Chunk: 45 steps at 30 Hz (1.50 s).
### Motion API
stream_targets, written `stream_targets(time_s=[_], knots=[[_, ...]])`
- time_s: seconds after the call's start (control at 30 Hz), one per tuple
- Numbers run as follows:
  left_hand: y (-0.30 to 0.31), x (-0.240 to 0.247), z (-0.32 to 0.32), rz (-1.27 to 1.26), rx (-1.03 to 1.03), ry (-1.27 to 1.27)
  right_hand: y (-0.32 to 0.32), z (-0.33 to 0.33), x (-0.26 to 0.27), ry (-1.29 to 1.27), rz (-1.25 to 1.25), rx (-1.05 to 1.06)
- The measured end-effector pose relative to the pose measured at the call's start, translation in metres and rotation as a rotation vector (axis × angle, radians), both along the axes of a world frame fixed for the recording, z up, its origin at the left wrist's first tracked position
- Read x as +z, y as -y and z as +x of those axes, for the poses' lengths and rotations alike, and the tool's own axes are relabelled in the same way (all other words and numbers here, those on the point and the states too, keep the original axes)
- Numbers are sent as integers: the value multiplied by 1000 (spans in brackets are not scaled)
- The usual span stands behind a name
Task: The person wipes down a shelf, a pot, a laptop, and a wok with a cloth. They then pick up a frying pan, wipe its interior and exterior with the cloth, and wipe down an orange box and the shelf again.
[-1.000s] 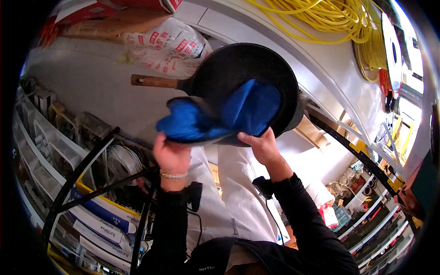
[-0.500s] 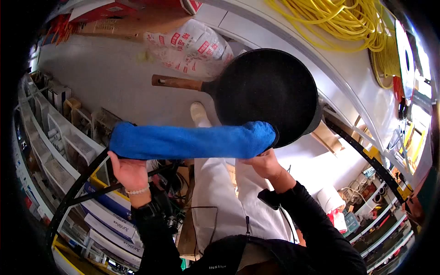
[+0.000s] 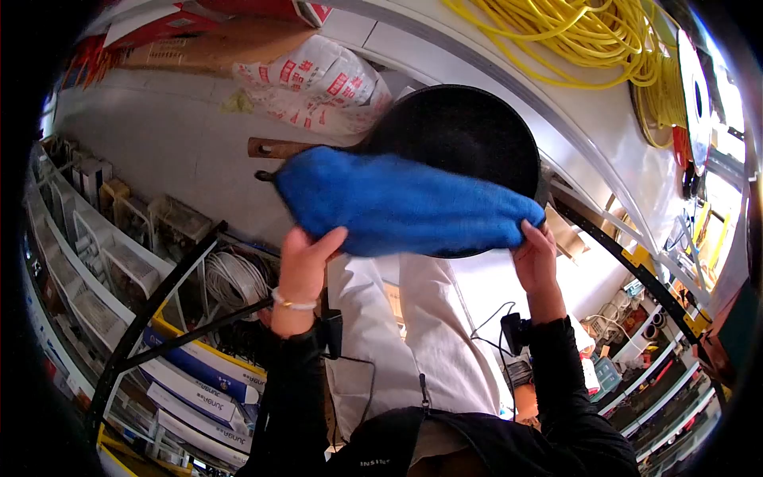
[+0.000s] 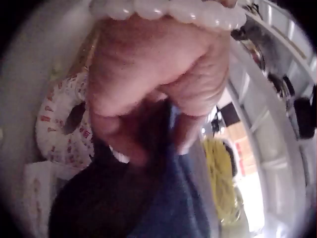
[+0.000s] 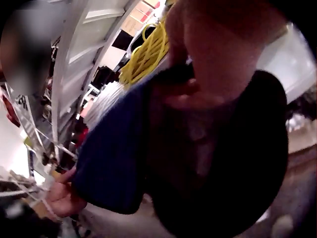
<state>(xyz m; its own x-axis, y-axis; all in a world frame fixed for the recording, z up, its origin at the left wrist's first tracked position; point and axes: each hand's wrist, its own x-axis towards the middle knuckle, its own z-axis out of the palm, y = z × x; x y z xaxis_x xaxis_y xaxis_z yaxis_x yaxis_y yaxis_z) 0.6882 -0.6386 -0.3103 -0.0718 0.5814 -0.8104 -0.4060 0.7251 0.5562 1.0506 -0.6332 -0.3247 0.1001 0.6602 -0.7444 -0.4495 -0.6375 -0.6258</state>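
Observation:
A blue cloth [image 3: 397,203] with dark edging and a small black loop [image 3: 265,176] is stretched between my two hands, folded lengthwise. My left hand [image 3: 306,266] pinches its left end between thumb and fingers; the left wrist view has the fingertips closed on the fabric [image 4: 173,198]. At the opposite end, my right hand [image 3: 536,258] grips the corner, thumb on top. Behind the cloth is a black frying pan [image 3: 469,123] with a wooden handle [image 3: 274,148] pointing left. The cloth covers the pan's near side and part of the handle.
A plastic bag with red print [image 3: 318,83] lies beyond the pan handle. On the white shelf edge [image 3: 548,111] at the upper right rests a coil of yellow cable [image 3: 572,40]. A black metal frame [image 3: 171,298] and stocked racks flank my left arm.
From a bunched shape over the pan, the cloth was drawn out into a long strip to the left, then spread wider. My left hand has come back rightward; the right has moved right.

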Motion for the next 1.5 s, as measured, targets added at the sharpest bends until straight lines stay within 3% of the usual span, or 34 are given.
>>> stream_targets(time_s=[0.03,0.07,0.1,0.17,0.23,0.27,0.3,0.33,0.4,0.43,0.53,0.6,0.7,0.73,0.8,0.83,0.87,0.97,1.0,1.03,1.1,1.2,1.27,1.33,1.4,1.5], knots=[[5,-26,4,-33,-158,-142,-1,10,-10,201,-41,-23],[13,-40,9,76,-292,-427,-7,7,-8,573,-143,-21],[16,-42,18,183,-425,-710,-6,11,-20,762,20,20],[13,-47,34,325,-463,-881,-9,5,-29,969,289,229],[2,-56,49,551,-624,-1088,-26,-27,-32,920,263,512],[-9,-67,62,634,-681,-1046,-35,-36,-49,1164,529,747],[-17,-80,76,684,-809,-1027,-42,-51,-62,1053,443,822],[-24,-93,91,732,-936,-1005,-48,-66,-77,1194,391,928],[-42,-109,122,689,-1221,-1088,-59,-85,-122,1274,271,940],[-50,-123,133,639,-1241,-1191,-62,-92,-138,1324,207,936],[-53,-164,157,500,-1315,-1409,-61,-111,-146,1321,6,1194],[-48,-171,166,434,-1393,-1439,-54,-96,-143,1285,142,1324],[-29,-165,181,181,-1584,-1313,-34,-58,-142,1294,374,1501],[-17,-159,180,271,-1560,-1394,-26,-45,-147,1314,425,1593],[-36,-121,163,249,-1593,-972,-21,-40,-138,1412,440,1735],[-43,-108,152,237,-1592,-762,-29,-44,-126,1346,367,1736],[-33,-121,141,510,-1182,-895,-36,-49,-113,1278,291,1734],[-58,-106,68,859,-716,-1229,-37,-68,-107,1215,160,1584],[-66,-108,41,830,-814,-1549,-32,-77,-110,1214,131,1517],[-78,-92,25,635,-946,-1691,-26,-86,-114,1218,86,1457],[-84,-97,-15,556,-1156,-1736,-16,-104,-123,1233,4,1334],[-100,-91,-41,351,-1442,-1554,28,-117,-177,1411,-32,1479],[-100,-105,-43,438,-1371,-1507,39,-131,-175,1394,-13,1655],[-97,-114,-48,488,-1296,-1486,34,-147,-170,1247,105,1652],[-93,-110,-41,505,-1224,-1479,30,-163,-167,1027,275,1433],[-93,-109,-40,492,-1217,-1512,-23,-207,-152,793,258,890]])
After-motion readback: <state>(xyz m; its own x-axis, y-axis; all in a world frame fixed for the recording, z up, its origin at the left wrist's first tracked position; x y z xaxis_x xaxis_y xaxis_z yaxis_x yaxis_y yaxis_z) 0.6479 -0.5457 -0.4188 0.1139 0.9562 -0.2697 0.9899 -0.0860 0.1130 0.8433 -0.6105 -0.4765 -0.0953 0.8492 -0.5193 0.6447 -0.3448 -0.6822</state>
